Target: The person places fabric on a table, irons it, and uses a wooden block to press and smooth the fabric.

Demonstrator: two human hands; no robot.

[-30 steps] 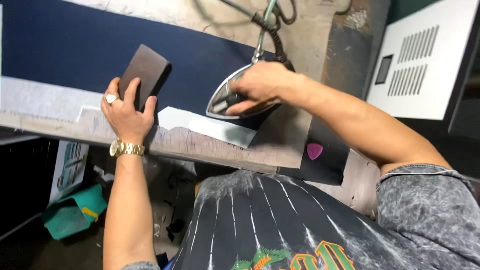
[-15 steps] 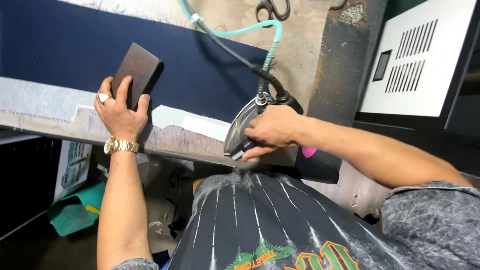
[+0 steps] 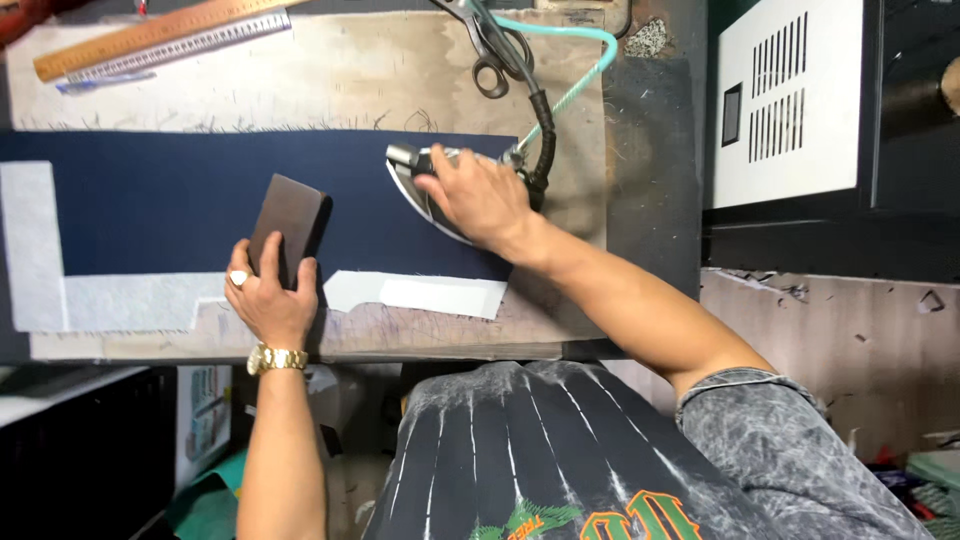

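Iron [image 3: 440, 190] gripped by right hand [image 3: 480, 200], left hand [image 3: 270, 300] on brown block [image 3: 288, 225] (navy cloth [image 3: 170, 200])

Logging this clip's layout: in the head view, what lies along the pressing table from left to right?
White interfacing strip → left hand on a dark brown rectangular block → small white fabric piece → right hand gripping the metal steam iron → white vented machine box.
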